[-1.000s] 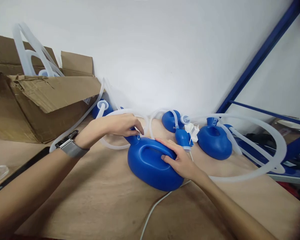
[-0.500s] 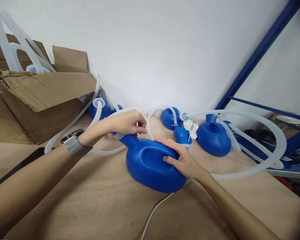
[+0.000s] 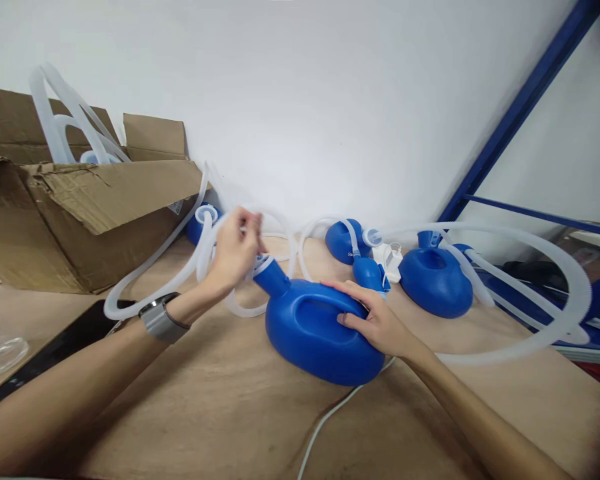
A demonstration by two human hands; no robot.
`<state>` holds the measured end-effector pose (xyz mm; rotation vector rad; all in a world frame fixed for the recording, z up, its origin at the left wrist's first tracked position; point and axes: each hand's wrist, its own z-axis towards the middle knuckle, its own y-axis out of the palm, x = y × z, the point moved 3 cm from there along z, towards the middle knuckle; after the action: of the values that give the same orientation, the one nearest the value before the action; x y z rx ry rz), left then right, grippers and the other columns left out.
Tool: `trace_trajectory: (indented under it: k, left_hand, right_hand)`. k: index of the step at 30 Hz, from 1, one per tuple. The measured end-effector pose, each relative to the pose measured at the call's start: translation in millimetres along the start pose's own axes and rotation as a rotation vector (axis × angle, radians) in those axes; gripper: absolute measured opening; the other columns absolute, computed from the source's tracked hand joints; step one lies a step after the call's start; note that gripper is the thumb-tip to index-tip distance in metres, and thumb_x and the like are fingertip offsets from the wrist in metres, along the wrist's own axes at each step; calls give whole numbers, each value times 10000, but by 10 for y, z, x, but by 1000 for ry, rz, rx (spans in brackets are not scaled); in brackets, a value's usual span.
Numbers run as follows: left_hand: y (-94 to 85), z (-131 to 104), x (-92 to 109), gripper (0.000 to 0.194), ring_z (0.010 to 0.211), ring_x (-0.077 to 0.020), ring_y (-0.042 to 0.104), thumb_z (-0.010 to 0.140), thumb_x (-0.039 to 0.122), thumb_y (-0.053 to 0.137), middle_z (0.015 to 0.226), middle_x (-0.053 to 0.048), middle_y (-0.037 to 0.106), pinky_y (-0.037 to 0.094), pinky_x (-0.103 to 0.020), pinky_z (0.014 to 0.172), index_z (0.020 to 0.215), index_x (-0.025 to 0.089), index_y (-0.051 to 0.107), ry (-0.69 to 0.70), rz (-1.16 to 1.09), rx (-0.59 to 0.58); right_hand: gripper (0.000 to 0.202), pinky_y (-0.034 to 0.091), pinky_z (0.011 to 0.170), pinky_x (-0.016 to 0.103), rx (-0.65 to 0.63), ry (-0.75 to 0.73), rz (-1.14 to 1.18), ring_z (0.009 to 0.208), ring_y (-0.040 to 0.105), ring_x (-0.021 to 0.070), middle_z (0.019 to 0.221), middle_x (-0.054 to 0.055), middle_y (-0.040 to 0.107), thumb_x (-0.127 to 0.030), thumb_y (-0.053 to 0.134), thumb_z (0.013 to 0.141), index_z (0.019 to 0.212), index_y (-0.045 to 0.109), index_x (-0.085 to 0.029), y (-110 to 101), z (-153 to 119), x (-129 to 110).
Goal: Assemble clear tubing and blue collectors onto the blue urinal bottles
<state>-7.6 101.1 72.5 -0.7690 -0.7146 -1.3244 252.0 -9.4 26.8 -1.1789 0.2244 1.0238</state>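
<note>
A blue plastic urinal bottle [image 3: 325, 360] with a moulded handle lies tilted on the wooden table, its neck pointing up and left. My right hand [image 3: 373, 317] is closed round the handle's right end, thumb in the recess. At the bottle's mouth sits a whitish ring-shaped rim or cap [image 3: 263, 262]. Just above and left of that mouth is my left hand [image 3: 237, 247], its fingers curled together and slightly blurred; what they hold, if anything, is hidden. A translucent corrugated hose [image 3: 180, 283] runs behind this hand.
An open cardboard box [image 3: 125, 200] with hoses stands at left. Behind are further blue bottles, including one at right [image 3: 435, 283], a small blue container [image 3: 367, 272] and a white plug adapter [image 3: 389, 261]. A white cable [image 3: 320, 427] crosses the front. Blue shelving [image 3: 510, 113] rises at right.
My left hand has moved up and left from the bottle's neck, uncovering its mouth. My right hand keeps its grip on the bottle. The whole view has shifted slightly.
</note>
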Motion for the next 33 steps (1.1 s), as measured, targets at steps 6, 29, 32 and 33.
trace_trajectory:
  k: [6, 29, 32, 33]
  left_hand:
    - [-101, 66, -177, 308, 565, -117, 609, 971, 446, 545, 627, 29, 609, 461, -228, 575, 782, 205, 516, 15, 219, -112]
    - [-245, -692, 194, 307, 689, -110, 542, 973, 422, 571, 763, 10, 603, 432, -214, 576, 766, 197, 555, 307, 378, -700]
    - [-191, -655, 194, 469, 610, -81, 418, 958, 451, 620, 642, 38, 471, 379, -211, 578, 627, 184, 421, 257, 272, -734]
    - [-175, -649, 202, 490, 600, -78, 397, 966, 434, 613, 628, 40, 450, 369, -213, 578, 606, 181, 396, 260, 236, -749]
  right_hand:
    - [551, 526, 1080, 489, -74, 15, -2, 1235, 658, 320, 1372, 57, 678, -270, 672, 865, 1415, 658, -285, -52, -42, -11]
    - [510, 513, 1038, 445, -129, -54, -72, 1099, 684, 270, 1275, 72, 720, -319, 663, 919, 1425, 650, -260, -248, -119, 63]
    - [484, 497, 1051, 434, -132, -91, -53, 1103, 676, 259, 1295, 70, 711, -322, 663, 928, 1406, 663, -252, -219, -112, 63]
    - [481, 497, 1048, 428, -133, -101, -46, 1098, 676, 256, 1294, 70, 710, -320, 665, 928, 1404, 665, -249, -213, -110, 64]
